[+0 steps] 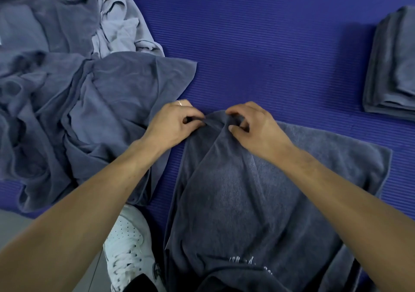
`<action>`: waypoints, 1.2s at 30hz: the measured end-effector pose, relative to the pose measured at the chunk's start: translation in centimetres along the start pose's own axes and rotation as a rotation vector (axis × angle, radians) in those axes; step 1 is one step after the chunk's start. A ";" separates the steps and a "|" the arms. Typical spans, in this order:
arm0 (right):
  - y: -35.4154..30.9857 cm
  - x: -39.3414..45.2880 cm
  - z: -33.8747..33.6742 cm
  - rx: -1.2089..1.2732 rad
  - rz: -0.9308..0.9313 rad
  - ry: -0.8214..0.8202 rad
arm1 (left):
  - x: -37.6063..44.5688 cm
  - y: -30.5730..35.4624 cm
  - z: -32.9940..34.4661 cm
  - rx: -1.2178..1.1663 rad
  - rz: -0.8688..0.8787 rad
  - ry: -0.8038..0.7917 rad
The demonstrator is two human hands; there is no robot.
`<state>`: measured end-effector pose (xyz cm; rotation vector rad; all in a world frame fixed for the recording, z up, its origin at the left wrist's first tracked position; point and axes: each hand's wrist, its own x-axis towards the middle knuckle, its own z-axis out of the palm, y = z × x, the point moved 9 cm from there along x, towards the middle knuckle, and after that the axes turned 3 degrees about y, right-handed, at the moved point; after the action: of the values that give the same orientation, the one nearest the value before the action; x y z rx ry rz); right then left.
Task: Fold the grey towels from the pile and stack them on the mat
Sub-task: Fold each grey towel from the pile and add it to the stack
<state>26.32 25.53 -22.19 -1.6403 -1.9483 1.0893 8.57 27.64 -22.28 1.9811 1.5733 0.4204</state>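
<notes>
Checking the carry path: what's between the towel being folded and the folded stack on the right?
Head view: only bare blue mat lies between the towel both hands pinch and the folded stack. Nothing else sits on that stretch.

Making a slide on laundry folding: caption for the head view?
Both hands, left hand and right hand, pinch a grey towel on the blue mat.
</notes>
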 end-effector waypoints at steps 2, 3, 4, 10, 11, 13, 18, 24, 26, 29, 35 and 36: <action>0.1 0.3 0.4 -0.018 0.004 -0.021 | 0.5 -0.7 -0.8 -0.016 -0.029 0.083; 0.3 0.4 0.5 -0.019 0.013 -0.026 | 0.7 -1.9 -1.3 -0.068 -0.120 0.136; 0.4 0.5 0.6 -0.017 0.023 -0.028 | 0.8 -3.0 -1.7 -0.117 -0.210 0.179; 0.8 0.6 0.5 0.005 0.037 -0.018 | 1.2 -1.5 -0.8 -0.072 -0.015 -0.024; 0.9 0.6 0.5 0.009 0.041 -0.017 | 1.2 -1.1 -0.4 -0.020 0.048 -0.078; 0.8 0.6 0.5 0.016 0.049 -0.017 | 1.3 -0.5 -0.1 0.079 0.126 -0.092; 1.1 0.6 0.4 0.041 0.076 -0.013 | 2.8 -4.2 -2.8 -0.251 -0.228 0.172; 1.4 0.4 0.3 0.057 0.097 -0.014 | 2.0 -4.4 -0.6 -0.333 -0.577 -0.131; 1.4 0.5 0.1 0.055 0.098 0.000 | 1.7 -3.8 0.0 -0.265 -0.576 -0.157; 1.2 0.5 0.1 0.054 0.094 0.012 | 1.9 -4.0 0.2 -0.311 -0.590 -0.099; 1.4 0.3 -0.1 0.064 0.103 0.038 | 1.7 -4.8 0.1 -0.439 -0.585 0.040; 1.5 0.3 -0.2 0.061 0.103 0.040 | 1.6 -4.9 0.1 -0.414 -0.575 0.047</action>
<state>27.33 25.86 -23.23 -1.7327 -1.8048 1.1342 5.21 29.92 -25.47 1.1576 1.8177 0.5035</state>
